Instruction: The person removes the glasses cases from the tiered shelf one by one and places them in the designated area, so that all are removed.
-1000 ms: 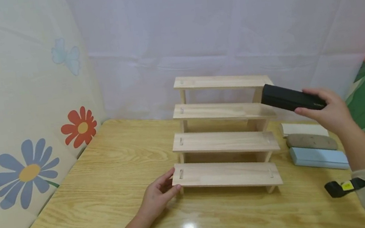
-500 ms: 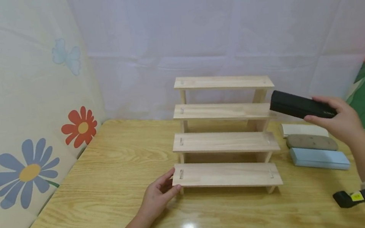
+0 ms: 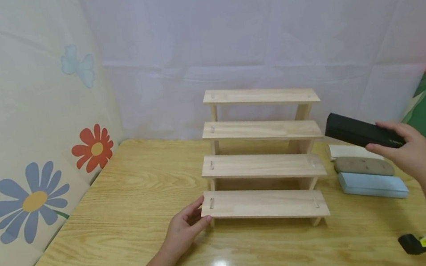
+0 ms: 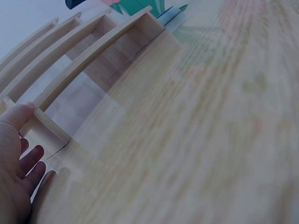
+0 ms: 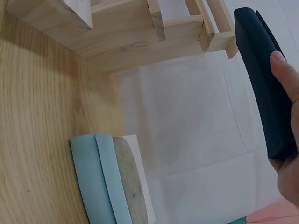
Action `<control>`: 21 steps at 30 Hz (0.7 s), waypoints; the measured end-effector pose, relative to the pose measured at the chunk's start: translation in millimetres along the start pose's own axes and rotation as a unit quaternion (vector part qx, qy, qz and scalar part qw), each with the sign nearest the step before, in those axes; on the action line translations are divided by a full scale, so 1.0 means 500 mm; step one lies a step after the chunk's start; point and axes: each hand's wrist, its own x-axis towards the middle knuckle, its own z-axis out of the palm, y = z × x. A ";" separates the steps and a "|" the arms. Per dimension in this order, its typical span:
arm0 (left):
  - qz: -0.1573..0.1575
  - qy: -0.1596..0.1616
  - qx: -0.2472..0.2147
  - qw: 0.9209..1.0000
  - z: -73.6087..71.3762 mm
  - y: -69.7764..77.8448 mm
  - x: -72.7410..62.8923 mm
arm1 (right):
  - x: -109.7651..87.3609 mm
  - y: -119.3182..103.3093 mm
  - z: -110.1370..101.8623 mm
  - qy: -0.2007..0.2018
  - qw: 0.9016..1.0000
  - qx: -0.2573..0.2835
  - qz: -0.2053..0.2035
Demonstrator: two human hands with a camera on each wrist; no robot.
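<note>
My right hand [image 3: 411, 149] grips a black glasses case [image 3: 362, 130] by its right end. The case is raised in the air, tilted, just right of a wooden four-step display stand [image 3: 261, 164]. In the right wrist view the thumb lies along the dark case [image 5: 264, 84], whose lid edge shows. My left hand [image 3: 185, 228] holds the left end of the stand's lowest step, thumb at the front corner. The left wrist view shows that thumb [image 4: 18, 114] against the step's end, the other fingers [image 4: 30, 161] below it.
Right of the stand, a light blue case [image 3: 373, 184], a grey-brown case [image 3: 364, 166] and a white case [image 3: 354, 150] lie side by side on the wood-grain table [image 3: 153, 168]. A white cloth [image 3: 191, 32] hangs behind. A black strap device [image 3: 425, 242] sits at the right sleeve.
My right hand has moved right and down with the black glasses case, away from the stand's upper steps. The left hand and the stand have stayed in place.
</note>
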 end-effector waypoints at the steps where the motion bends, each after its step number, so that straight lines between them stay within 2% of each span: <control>1: -0.002 0.001 -0.001 1.000 0.000 0.000 0.000 | -0.002 0.003 0.000 0.003 1.000 -0.004 0.002; 11: 0.001 -0.001 -0.008 1.000 -0.001 0.008 -0.003 | -0.026 0.022 0.007 0.021 0.999 -0.041 0.019; 17: 0.004 -0.002 -0.012 1.000 -0.002 0.010 -0.003 | -0.039 0.038 0.011 0.027 0.999 -0.040 0.015; 21: -0.004 0.001 -0.008 1.000 -0.001 0.006 -0.002 | -0.047 0.050 0.014 0.026 0.999 -0.038 0.022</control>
